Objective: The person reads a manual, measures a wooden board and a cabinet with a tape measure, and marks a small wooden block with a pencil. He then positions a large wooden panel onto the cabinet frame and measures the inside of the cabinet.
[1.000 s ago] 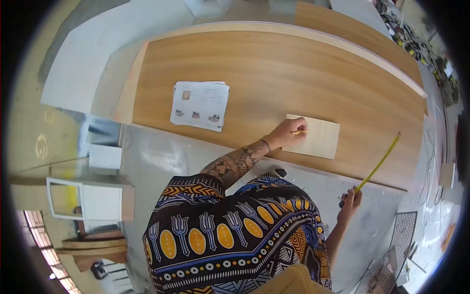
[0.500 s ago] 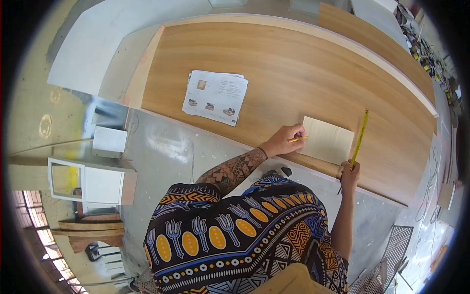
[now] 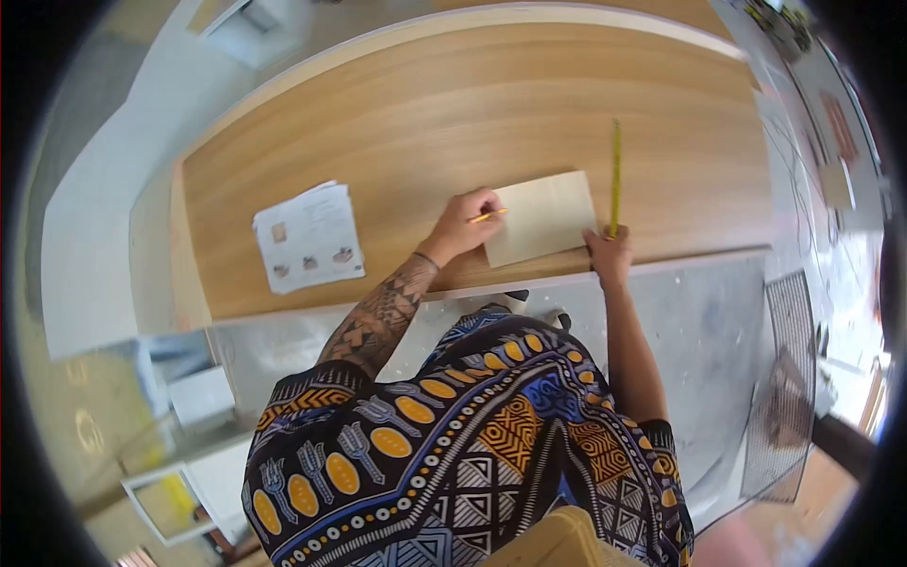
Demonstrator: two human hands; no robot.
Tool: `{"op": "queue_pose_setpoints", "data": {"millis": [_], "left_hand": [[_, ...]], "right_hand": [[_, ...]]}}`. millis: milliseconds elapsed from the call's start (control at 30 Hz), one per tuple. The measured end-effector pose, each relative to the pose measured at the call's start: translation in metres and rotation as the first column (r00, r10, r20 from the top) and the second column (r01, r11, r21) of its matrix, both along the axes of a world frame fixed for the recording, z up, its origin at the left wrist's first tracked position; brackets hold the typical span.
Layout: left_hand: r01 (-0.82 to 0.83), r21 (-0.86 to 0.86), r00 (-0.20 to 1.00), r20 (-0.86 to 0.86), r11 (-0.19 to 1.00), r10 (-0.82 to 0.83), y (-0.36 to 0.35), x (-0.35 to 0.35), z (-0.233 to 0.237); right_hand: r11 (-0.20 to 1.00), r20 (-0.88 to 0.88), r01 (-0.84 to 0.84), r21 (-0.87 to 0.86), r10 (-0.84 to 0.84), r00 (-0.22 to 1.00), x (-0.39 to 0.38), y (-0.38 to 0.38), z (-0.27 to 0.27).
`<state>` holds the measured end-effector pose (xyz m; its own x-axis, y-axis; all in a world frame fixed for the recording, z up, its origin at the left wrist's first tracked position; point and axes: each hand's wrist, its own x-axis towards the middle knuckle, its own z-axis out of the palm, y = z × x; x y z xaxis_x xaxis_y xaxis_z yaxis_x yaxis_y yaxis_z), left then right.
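My left hand (image 3: pixel 463 222) holds a yellow pencil (image 3: pixel 489 216) and rests at the left edge of a small pale board (image 3: pixel 543 219). That board lies on a large wooden panel (image 3: pixel 472 104), close to its near edge. My right hand (image 3: pixel 605 250) grips the body of a yellow tape measure (image 3: pixel 616 175) at the small board's right near corner. The tape's blade runs straight away from me across the panel, just beside the small board's right edge.
A stack of printed sheets (image 3: pixel 307 238) lies on the panel to the left of my hands. A metal mesh sheet (image 3: pixel 789 378) sits on the floor at the right. A white box (image 3: pixel 200 397) and a white frame (image 3: pixel 170 501) are at the lower left.
My right hand has carried the tape measure from off the panel's near side up to the small board, and the blade now lies along its right edge. My left hand stayed with the pencil.
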<state>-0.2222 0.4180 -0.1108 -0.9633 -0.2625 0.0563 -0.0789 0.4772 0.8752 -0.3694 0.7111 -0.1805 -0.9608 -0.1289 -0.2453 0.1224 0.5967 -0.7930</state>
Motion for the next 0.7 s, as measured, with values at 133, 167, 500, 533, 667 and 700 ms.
{"op": "queue_pose_setpoints", "data": {"millis": [133, 167, 500, 533, 667, 700], "left_hand": [[0.053, -0.032, 0.998, 0.017, 0.998, -0.052, 0.002, -0.01, 0.006], [0.061, -0.062, 0.998, 0.033, 0.996, -0.059, 0.002, -0.014, 0.007], [0.203, -0.076, 0.975, 0.108, 0.976, -0.194, 0.006, -0.015, 0.019], [0.211, -0.077, 0.973, 0.109, 0.974, -0.202, 0.006, -0.015, 0.022], [0.236, -0.079, 0.954, 0.208, 0.969, -0.215, 0.005, -0.012, 0.021], [0.277, -0.046, 0.937, 0.234, 0.96, -0.259, 0.005, -0.01, 0.021]], "right_hand": [[0.998, 0.011, 0.046, 0.051, -0.046, 0.999, 0.007, -0.007, 0.019], [0.998, -0.011, 0.048, 0.05, -0.047, 0.999, 0.009, -0.008, 0.021], [0.994, -0.016, 0.072, 0.084, -0.071, 0.997, 0.009, -0.011, 0.021], [0.992, -0.037, 0.059, 0.112, -0.055, 0.998, 0.01, -0.01, 0.021], [0.996, 0.035, 0.07, 0.058, -0.072, 0.997, 0.01, -0.008, 0.027], [0.995, 0.044, 0.066, 0.074, -0.07, 0.997, 0.01, -0.008, 0.03]]}}
